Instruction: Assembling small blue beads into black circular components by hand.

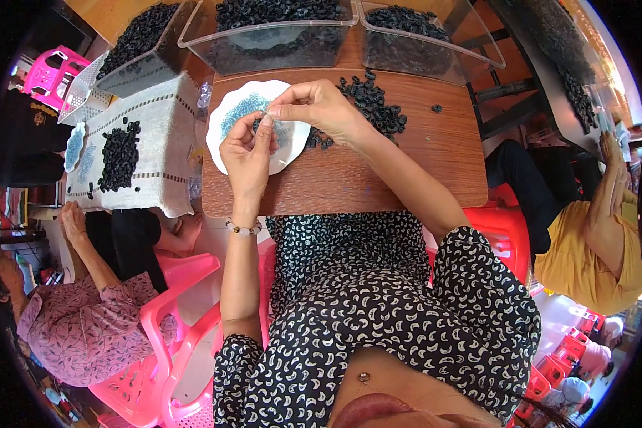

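Observation:
My left hand (248, 153) and my right hand (319, 112) meet above a white scalloped plate (217, 148). Tiny blue pieces (240, 113) cover part of the plate. Thumb and fingers of the left hand pinch a small black part (256, 124), partly hidden by the fingers. The right thumb and forefinger are pressed together at the left fingertips, on something too small to make out. Just right of the plate lies a pile of small black ring-like parts (378, 110), on the brown wooden table (392, 171).
Clear plastic bins (278, 53) of black parts line the table's far side. One loose black part (436, 108) lies at the right. A cloth-covered table (160, 128) with another black pile stands left. People sit at both sides; pink chairs (182, 314) stand at lower left.

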`<state>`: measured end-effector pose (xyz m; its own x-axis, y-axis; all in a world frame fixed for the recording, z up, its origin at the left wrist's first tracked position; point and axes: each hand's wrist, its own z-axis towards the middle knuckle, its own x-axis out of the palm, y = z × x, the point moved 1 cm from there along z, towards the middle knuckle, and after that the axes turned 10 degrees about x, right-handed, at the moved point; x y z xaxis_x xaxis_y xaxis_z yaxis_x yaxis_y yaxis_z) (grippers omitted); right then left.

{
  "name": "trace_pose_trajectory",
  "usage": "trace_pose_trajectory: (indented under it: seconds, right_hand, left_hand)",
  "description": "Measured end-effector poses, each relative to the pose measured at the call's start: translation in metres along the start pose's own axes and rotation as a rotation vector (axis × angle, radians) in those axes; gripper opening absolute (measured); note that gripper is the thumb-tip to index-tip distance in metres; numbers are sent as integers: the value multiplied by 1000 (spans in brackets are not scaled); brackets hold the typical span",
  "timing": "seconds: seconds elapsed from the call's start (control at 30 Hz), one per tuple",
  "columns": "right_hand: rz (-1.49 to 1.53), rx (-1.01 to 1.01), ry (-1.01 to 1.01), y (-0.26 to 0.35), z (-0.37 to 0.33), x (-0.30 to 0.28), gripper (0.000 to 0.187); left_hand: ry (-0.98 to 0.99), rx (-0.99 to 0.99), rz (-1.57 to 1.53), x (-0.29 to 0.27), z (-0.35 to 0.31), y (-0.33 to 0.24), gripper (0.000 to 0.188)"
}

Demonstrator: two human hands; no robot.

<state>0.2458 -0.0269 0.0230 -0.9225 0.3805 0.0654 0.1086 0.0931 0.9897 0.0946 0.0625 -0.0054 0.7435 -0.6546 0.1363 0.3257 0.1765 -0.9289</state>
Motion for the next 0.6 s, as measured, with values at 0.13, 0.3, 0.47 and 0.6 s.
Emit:
trace_pose_trajectory:
  seconds: [0.13, 0.3, 0.47, 0.6]
  right_hand:
    - [-206, -122, -128, -2, 1, -1, 19]
    - [-574, -340, -296, 0, -1, -6, 15]
    - [-567, -330, -281, 2, -5, -8, 15]
    - [-513, -242, -283, 1, -10, -10, 19]
  left_hand:
    - [33, -9, 13, 0, -3, -4, 23]
    - [13, -172, -169, -2, -4, -13, 22]
    - [6, -111, 141, -5, 0, -12, 27]
    - [90, -52, 529, -13, -1, 0, 38]
